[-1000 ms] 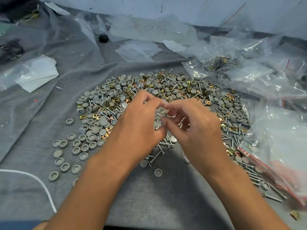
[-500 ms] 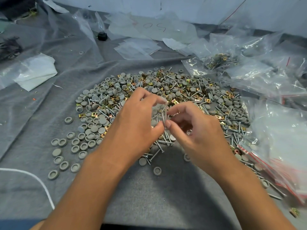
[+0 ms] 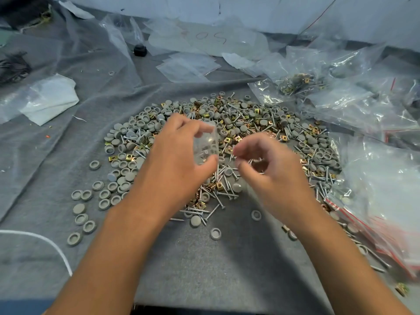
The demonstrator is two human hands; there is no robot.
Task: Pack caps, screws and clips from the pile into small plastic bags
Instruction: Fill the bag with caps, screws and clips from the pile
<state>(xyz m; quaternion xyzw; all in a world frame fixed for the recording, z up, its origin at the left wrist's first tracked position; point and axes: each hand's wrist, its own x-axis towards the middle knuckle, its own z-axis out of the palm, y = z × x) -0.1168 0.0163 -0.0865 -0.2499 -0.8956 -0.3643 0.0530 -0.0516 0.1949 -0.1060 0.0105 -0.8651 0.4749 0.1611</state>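
Observation:
A wide pile (image 3: 250, 123) of grey caps, silver screws and brass clips lies on the grey cloth. My left hand (image 3: 177, 162) holds a small clear plastic bag (image 3: 205, 144) upright above the pile's near side, pinched between fingers and thumb. Grey caps and some metal parts show through the bag. My right hand (image 3: 270, 171) hovers just right of the bag, blurred, with its fingers loosely curled and thumb and forefinger apart. I see nothing held between them.
Loose caps (image 3: 81, 209) are scattered at the left of the pile. Filled and empty clear bags (image 3: 368, 105) are heaped at the right, with red-striped zip bags (image 3: 386, 235) at the near right. Flat empty bags (image 3: 188, 67) lie behind the pile. A white cord (image 3: 45, 242) crosses the near left.
My right hand held screws at the bag's mouth and has since drawn back to the right without them. My left hand has lifted the bag slightly, and it now shows clearly.

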